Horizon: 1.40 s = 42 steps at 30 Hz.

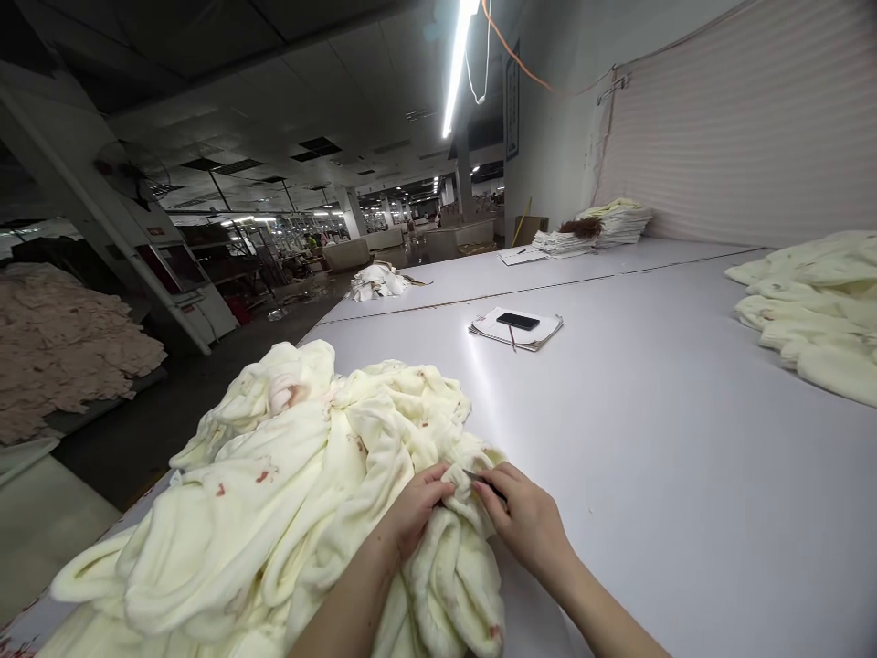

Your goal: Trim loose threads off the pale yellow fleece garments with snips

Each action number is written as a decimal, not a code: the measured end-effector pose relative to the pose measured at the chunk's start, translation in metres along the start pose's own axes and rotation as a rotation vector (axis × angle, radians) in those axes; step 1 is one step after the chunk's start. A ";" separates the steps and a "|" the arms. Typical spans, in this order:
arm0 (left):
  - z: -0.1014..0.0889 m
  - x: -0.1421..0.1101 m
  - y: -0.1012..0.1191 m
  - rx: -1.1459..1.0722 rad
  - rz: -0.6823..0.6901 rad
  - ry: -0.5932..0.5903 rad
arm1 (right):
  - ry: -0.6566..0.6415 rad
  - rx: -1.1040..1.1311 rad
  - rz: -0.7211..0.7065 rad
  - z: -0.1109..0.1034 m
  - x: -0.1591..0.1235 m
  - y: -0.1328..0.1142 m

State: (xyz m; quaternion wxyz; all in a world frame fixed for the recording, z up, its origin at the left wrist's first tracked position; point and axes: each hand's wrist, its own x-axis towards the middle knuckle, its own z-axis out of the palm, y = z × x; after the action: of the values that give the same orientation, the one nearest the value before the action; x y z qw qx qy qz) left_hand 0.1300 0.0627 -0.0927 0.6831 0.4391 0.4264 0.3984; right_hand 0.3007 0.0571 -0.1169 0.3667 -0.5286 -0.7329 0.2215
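A heap of pale yellow plush fabric (pixel 294 493) with small reddish marks lies across the near left of the table. My left hand (pixel 417 503) is closed on a fold at its right edge, thumb and fingers pinching the cloth. Close beside it, my right hand (pixel 524 512) is closed around a small dark pointed tool (pixel 480 477), whose tip meets the pinched fold. The tool looks like thread snips or tweezers; my fingers cover most of it, so I cannot tell which.
On the pale table (pixel 658 439) lie a stack of papers (pixel 483 326) with a phone (pixel 518 321) and a pen, more yellow fabric (pixel 815 311) at right, white scraps (pixel 376 281) and stacked cloth (pixel 623 224) farther back. A pinkish fabric pile (pixel 68 338) stands off to the left.
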 end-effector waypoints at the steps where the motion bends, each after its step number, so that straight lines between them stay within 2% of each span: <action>1: -0.001 0.000 -0.001 -0.011 -0.002 -0.003 | 0.002 -0.005 0.010 0.001 0.000 0.000; 5: -0.003 0.000 -0.003 -0.027 -0.012 -0.010 | -0.032 0.025 0.001 -0.001 0.000 0.002; 14: 0.001 -0.007 -0.001 0.114 -0.004 0.014 | 0.053 0.047 0.104 0.003 -0.001 0.018; 16: 0.003 -0.011 -0.002 0.303 0.105 0.129 | 0.046 0.014 0.121 0.005 -0.001 0.021; 19: 0.003 -0.016 -0.004 0.631 0.398 0.466 | -0.006 -0.025 0.103 0.005 -0.003 0.022; 20: 0.003 -0.018 -0.004 0.689 0.468 0.572 | -0.023 -0.028 0.088 0.004 -0.005 0.020; 21: 0.002 -0.019 -0.005 0.694 0.490 0.625 | -0.037 -0.027 0.080 0.002 -0.007 0.018; 23: 0.001 -0.021 -0.006 0.637 0.445 0.588 | -0.086 0.013 0.073 -0.004 -0.012 0.010; 26: 0.000 -0.025 -0.008 0.391 0.310 0.357 | -0.146 0.168 0.051 -0.012 -0.013 -0.003; 28: 0.000 -0.027 -0.008 0.268 0.289 0.288 | -0.127 0.234 0.001 -0.012 -0.011 -0.011; 31: 0.001 -0.030 -0.009 0.195 0.270 0.246 | -0.066 0.222 -0.069 -0.004 -0.006 -0.019; 36: 0.001 -0.033 -0.010 0.316 0.336 0.281 | -0.026 0.212 -0.065 0.006 -0.003 -0.022; 42: 0.006 -0.034 -0.013 0.699 0.535 0.427 | -0.073 0.045 -0.131 -0.010 -0.006 -0.030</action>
State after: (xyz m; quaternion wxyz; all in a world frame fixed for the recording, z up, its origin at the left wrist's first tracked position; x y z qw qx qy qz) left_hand 0.1268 0.0263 -0.0953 0.2656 0.6449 0.5375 0.4739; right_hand 0.2909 0.0408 -0.0912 0.3653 -0.4625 -0.7736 0.2326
